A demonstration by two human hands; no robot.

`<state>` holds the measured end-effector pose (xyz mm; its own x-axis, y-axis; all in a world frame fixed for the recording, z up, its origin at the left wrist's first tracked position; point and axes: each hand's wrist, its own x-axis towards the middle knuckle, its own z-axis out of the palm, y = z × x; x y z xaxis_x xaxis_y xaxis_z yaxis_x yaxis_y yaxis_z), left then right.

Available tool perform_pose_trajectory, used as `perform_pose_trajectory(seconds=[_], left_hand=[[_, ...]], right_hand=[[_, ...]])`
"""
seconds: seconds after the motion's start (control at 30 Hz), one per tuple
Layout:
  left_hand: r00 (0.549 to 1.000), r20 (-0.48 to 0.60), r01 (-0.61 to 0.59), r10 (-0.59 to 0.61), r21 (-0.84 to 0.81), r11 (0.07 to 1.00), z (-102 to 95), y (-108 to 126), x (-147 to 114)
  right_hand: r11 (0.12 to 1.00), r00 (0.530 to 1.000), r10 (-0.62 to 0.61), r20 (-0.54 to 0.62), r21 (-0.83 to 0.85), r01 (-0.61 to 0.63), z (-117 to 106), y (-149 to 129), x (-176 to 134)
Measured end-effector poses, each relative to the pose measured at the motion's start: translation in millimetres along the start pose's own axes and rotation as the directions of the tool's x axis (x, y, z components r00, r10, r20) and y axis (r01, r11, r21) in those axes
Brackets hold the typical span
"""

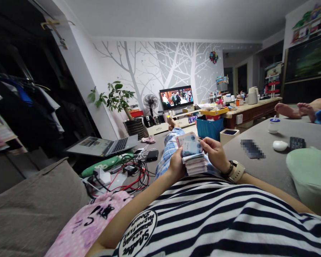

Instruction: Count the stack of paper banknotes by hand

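Observation:
My left hand [177, 162] is closed round the left side of a bunch of printed paper slips [192, 148], pale blue and pinkish, which look like banknotes or cards; the print is too small to read. My right hand [214, 153] pinches the right edge of the front blue slip between thumb and fingers. Just below, a layered stack of whitish folded slips [195, 165] sits in front of my striped shirt [216, 210]. Whether the left hand also supports this stack cannot be made out. A watch [237, 172] and a dark bracelet are on my right wrist.
An open laptop [104, 146] lies left, near tangled cables [139, 175] and a black power bank-like block [152, 155]. To the right are a pixelated phone-like object [253, 149], a white mouse-shaped item [280, 145], a remote [297, 143] and a green neck pillow [310, 171]. Another person's feet [291, 110] rest beyond.

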<state>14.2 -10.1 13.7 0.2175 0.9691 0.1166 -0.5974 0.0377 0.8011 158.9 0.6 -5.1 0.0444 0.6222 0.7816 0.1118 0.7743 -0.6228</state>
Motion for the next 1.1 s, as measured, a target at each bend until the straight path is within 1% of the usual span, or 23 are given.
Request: perform_pose_trajectory(seconds=[0.1, 0.23, 0.3, 0.53, 0.73, 0.97, 1.1], left_hand=[[1.0, 0.002, -0.023, 0.023, 0.022, 0.999, 1.2, 0.5, -1.0], [1.0, 0.007, 0.01, -0.01, 0.026, 1.0, 3.8, 0.9, -3.0], [1.0, 0.0, 0.005, -0.005, 0.026, 1.0, 4.3, 0.8, -3.7], [1.0, 0.002, -0.009, 0.009, 0.036, 0.999, 0.9, -1.0, -2.5], [1.0, 0.001, -0.019, 0.019, 0.055, 0.998, 1.8, -1.9, -2.9], [0.997, 0.042, -0.067, 0.064, 0.07, 0.995, -0.1, -3.7, -0.4], [0.997, 0.03, -0.07, 0.068, 0.081, 0.994, -1.7, -4.2, -0.2]], right_hand=[[1.0, 1.0, -0.005, 0.003, 0.0, 0.005, 0.4, -1.3, -0.9], [1.0, 1.0, 0.002, -0.001, 0.017, -0.002, 1.4, 0.0, -0.9], [1.0, 1.0, 0.003, -0.002, 0.02, -0.003, 1.9, 0.7, -0.7], [0.999, 1.0, -0.001, 0.003, 0.032, 0.001, 1.7, 1.2, -0.8], [1.0, 1.0, -0.005, 0.003, 0.02, 0.004, 1.4, 3.6, -0.7], [0.999, 1.0, -0.012, 0.0, 0.031, 0.012, 1.9, 2.9, -0.7], [0.999, 1.0, -0.015, 0.001, 0.033, 0.015, 1.8, 2.7, -0.9]])
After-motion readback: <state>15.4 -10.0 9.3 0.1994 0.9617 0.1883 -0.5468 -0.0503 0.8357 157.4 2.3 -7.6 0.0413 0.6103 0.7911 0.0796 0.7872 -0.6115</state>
